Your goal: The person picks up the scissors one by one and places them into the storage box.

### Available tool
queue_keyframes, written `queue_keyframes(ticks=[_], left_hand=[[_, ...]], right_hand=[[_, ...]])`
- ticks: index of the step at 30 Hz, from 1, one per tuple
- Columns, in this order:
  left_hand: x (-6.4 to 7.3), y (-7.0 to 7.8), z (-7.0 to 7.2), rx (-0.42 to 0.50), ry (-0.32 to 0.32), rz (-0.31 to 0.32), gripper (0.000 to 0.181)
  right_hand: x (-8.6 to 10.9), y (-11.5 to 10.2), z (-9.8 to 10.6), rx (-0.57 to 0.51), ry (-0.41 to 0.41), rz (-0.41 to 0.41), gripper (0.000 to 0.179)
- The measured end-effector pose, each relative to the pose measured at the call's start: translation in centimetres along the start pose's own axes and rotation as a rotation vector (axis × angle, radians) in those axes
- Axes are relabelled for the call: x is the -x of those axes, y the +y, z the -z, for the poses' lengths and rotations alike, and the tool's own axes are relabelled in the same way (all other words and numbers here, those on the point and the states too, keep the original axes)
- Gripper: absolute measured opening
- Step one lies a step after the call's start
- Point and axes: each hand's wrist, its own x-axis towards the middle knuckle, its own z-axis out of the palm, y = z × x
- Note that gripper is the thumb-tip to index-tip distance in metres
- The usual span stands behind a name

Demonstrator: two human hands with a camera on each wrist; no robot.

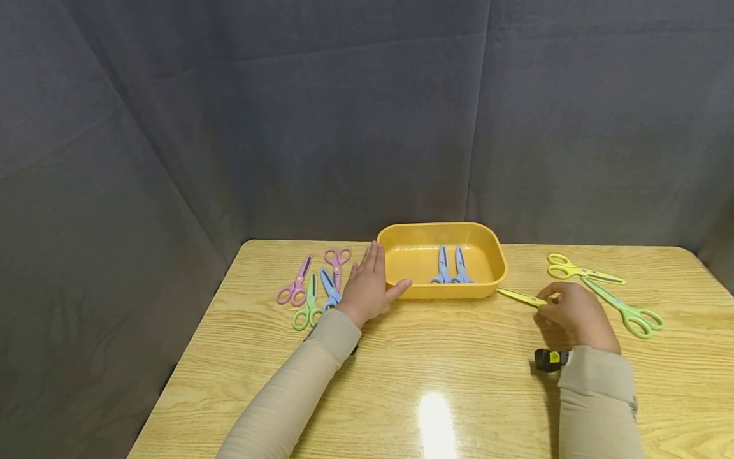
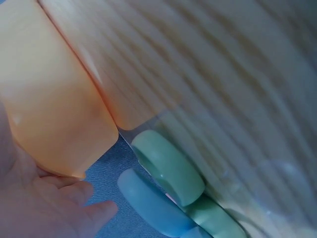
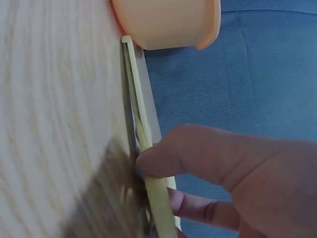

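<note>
A yellow tub (image 1: 436, 291) stands near the table's back edge, with two blue scissors (image 1: 460, 268) lying inside it. My left hand (image 1: 369, 284) rests with straight fingers along the tub's left side, thumb at the front rim. To the right of the tub, my right hand (image 1: 576, 312) pinches a pair of yellow scissors (image 3: 161, 203) by the handle end, low over the wood. Their blades point left, the tip right at the tub's lower right corner. Part of their handles is hidden by the fingers.
Left of the tub lie pink scissors (image 1: 298, 284), more pink scissors (image 1: 337, 258), green scissors (image 1: 309, 306) and blue scissors (image 1: 329, 290), some partly behind the left hand. Beyond the right hand are yellow scissors (image 1: 582, 271) and green scissors (image 1: 625, 309). A grey curtain (image 1: 344, 127) hangs behind the table.
</note>
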Motion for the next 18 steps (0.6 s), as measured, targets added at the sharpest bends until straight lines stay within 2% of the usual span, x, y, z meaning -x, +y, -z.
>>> queue_keyframes(ticks=[5, 12, 18], left_hand=[[0.00, -0.12, -0.14, 0.018, 0.006, 0.000, 0.100], [0.13, -0.10, -0.11, 0.002, 0.010, -0.006, 0.101], [0.08, 0.00, -0.05, 0.000, 0.008, -0.009, 0.101]], right_hand=[[0.25, -0.35, 0.38, -0.012, -0.019, -0.014, 0.031], [0.42, -0.71, 0.87, -0.040, -0.097, -0.105, 0.036], [0.52, -0.80, 1.01, -0.039, -0.093, -0.124, 0.037]])
